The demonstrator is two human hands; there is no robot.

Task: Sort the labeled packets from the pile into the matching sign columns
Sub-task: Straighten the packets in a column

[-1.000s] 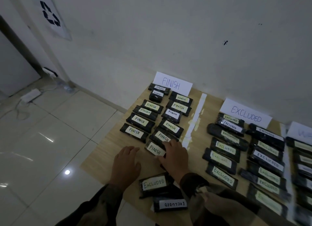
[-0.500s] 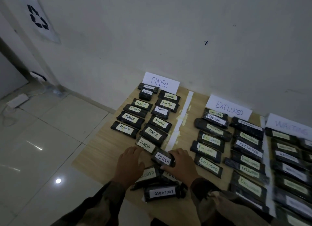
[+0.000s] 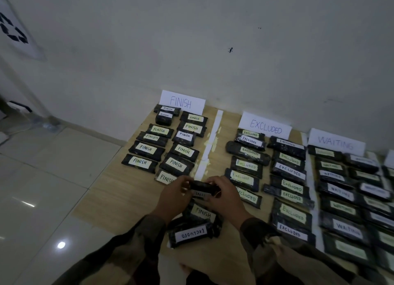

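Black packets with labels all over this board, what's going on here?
A person is sorting labelled packets under paper signs. Their left hand and right hand grip one dark packet between them, just past the near end of the FINISH rows; its label is mostly hidden. Rows of packets already lie beneath the FINISH sign, the EXCLUDED sign and the WAITING sign. By the wrists sits a small pile: a FINISH packet and an EXCLUDED packet whose label reads upside down from here.
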